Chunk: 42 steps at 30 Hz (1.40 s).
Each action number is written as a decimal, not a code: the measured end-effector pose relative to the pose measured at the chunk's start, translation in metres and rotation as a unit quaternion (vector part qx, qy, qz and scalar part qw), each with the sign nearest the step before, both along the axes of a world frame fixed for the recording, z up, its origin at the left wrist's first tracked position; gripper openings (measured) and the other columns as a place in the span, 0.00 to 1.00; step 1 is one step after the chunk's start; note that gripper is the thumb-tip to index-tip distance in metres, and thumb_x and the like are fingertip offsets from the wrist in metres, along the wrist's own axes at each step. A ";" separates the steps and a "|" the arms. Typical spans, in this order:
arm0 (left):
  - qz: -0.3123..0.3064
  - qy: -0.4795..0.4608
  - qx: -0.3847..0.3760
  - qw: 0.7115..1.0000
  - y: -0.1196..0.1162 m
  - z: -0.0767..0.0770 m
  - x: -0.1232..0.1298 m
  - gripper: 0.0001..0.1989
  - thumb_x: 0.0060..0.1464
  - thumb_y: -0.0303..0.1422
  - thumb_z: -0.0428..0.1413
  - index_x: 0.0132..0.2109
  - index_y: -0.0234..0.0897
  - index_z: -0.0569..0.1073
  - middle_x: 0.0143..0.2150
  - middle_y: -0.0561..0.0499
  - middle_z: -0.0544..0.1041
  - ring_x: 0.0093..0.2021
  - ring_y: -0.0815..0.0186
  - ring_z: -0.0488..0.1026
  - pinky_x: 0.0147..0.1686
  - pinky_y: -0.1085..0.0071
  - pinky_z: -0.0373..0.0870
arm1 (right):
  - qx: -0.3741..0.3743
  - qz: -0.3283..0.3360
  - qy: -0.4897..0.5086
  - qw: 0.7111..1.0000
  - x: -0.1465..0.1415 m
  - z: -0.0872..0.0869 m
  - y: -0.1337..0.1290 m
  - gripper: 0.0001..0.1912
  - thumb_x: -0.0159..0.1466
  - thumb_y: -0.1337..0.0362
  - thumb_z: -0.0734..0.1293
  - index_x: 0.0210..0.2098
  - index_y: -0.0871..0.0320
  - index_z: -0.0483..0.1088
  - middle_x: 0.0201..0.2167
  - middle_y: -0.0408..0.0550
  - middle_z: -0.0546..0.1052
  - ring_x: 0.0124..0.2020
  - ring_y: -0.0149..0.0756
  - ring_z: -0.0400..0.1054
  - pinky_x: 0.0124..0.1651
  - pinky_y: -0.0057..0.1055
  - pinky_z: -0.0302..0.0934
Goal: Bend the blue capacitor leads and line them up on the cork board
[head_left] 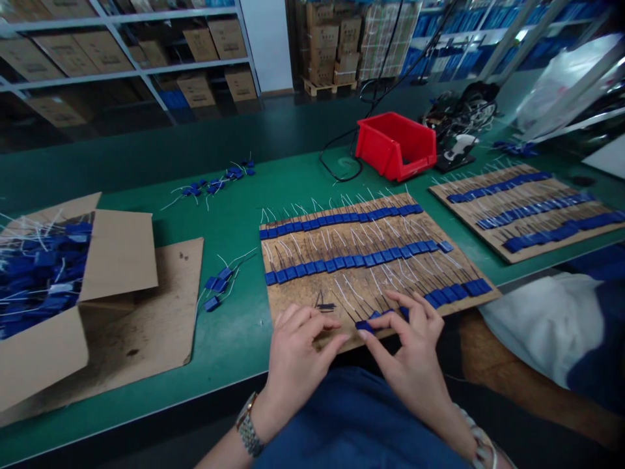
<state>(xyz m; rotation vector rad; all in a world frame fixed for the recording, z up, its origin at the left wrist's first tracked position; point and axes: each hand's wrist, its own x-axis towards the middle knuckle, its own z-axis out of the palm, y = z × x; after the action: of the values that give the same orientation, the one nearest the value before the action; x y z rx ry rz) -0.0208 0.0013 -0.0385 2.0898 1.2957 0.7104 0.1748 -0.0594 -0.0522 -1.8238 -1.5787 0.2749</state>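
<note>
Both hands work at the near edge of a brown fibreboard panel (312, 286) lying on the green bench (234, 215). The panel carries blue box capacitors (342, 264) with thin wire leads, set side by side in three rows: the far and middle rows look complete, while the near row is filled only on its right part. The right hand (415, 352) has its fingers spread and lightly curled, the tips resting on a loose blue capacitor (364, 325) at the left end of that near row; it presses rather than grips. The left hand (297, 352) lies just beside it, fingers half-curled against the board, and whether anything is pinched under them cannot be told. Judged from this, the step in hand is extending the near row leftward, one piece at a time. The next move would call for seating the piece square against its neighbour with leads pointing away, then fetching another from the small loose group (217, 286) left of the panel or from the open carton (43, 273). A second filled panel (527, 208) and a red bin (395, 143) stand farther off.
</note>
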 end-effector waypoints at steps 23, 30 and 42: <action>-0.048 0.123 0.092 0.987 -0.011 -0.003 0.055 0.08 0.62 0.42 0.57 0.48 0.53 0.74 0.42 0.58 0.75 0.47 0.64 0.66 0.53 0.57 0.50 | 0.091 0.019 -0.178 0.980 0.038 -0.009 -0.009 0.15 0.61 0.59 0.73 0.48 0.52 0.78 0.66 0.54 0.62 0.68 0.74 0.41 0.63 0.72 0.46; 0.050 0.050 0.123 0.990 -0.007 0.002 0.022 0.13 0.58 0.43 0.62 0.50 0.51 0.75 0.42 0.56 0.77 0.46 0.65 0.70 0.53 0.60 0.53 | 0.128 0.038 -0.177 0.975 0.033 -0.005 -0.007 0.17 0.62 0.59 0.72 0.50 0.53 0.76 0.63 0.55 0.66 0.68 0.73 0.45 0.62 0.71 0.46; 0.378 0.332 0.055 0.863 0.024 -0.003 -0.131 0.19 0.62 0.47 0.55 0.56 0.47 0.72 0.48 0.46 0.74 0.49 0.51 0.68 0.42 0.63 0.59 | 0.156 0.122 -0.129 0.972 -0.030 0.002 0.034 0.10 0.66 0.63 0.70 0.46 0.56 0.79 0.54 0.54 0.75 0.63 0.63 0.59 0.63 0.67 0.51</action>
<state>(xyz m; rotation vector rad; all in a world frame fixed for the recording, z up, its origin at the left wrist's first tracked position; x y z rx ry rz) -0.1522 0.0251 -0.0415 1.9419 2.5901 0.3406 0.1452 -0.0253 -0.0499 -1.4681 -1.9078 -0.1028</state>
